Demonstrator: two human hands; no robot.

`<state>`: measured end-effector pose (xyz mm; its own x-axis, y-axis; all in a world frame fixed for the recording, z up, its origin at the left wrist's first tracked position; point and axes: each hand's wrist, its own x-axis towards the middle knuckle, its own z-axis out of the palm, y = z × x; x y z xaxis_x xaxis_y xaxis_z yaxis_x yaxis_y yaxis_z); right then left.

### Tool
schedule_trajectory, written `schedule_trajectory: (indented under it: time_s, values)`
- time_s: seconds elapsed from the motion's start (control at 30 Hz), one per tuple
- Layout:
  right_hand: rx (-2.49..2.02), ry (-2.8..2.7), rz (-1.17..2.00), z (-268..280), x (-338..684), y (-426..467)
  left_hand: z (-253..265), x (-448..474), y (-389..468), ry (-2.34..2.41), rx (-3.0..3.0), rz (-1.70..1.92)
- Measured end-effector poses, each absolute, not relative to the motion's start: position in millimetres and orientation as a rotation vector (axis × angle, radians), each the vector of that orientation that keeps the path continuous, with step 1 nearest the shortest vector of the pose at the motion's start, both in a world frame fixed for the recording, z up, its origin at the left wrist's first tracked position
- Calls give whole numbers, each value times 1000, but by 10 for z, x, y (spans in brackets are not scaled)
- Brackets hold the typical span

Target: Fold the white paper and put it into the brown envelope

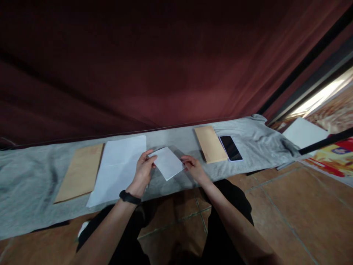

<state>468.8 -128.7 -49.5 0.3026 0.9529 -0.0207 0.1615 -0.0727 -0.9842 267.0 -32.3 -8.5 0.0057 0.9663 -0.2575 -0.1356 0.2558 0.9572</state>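
Observation:
A folded sheet of white paper [168,163] is held between my two hands, just above the grey cloth. My left hand [144,167] pinches its left corner, thumb on top and fingers beneath. At the opposite corner, the fingers of my right hand [193,168] close on the paper's right edge. Left of my left hand lies a stack of large white sheets [121,165]. Brown envelopes [211,144] rest to the right of my right hand, beside a phone [231,148] with a dark screen.
A larger brown envelope [81,171] lies at the left, next to the white sheets. Grey cloth [30,180] covers the long narrow surface. A dark red curtain [171,73] hangs behind it. Tiled floor [273,206] and a colourful printed package [336,158] show at the right.

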Motion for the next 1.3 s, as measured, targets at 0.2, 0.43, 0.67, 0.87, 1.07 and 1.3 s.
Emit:
schedule_trajectory:
  time_s: [0.2, 0.43, 0.67, 0.87, 1.07, 1.3]
  values:
    - [-1600, -1709, 473, -247, 4500, -1355, 28, 2774, -135, 1141, 927, 1122]
    - [-1482, -900, 852, -264, 4318, -1200, 88, 2828, -190, 972, 689, 1035]
    - [-1000, -372, 1192, -270, 4117, -1148, -128, 2924, -479, 991, 944, 820]
    - [-1216, -419, 1094, -383, 4333, -1179, -155, 2889, -334, 997, 1145, 741]
    - [-1435, -596, 1018, -471, 4653, -1140, -188, 2881, -306, 968, 1193, 620]
    - [-1524, -910, 1133, -333, 5030, -975, -220, 2894, -219, 1067, 1091, 763]
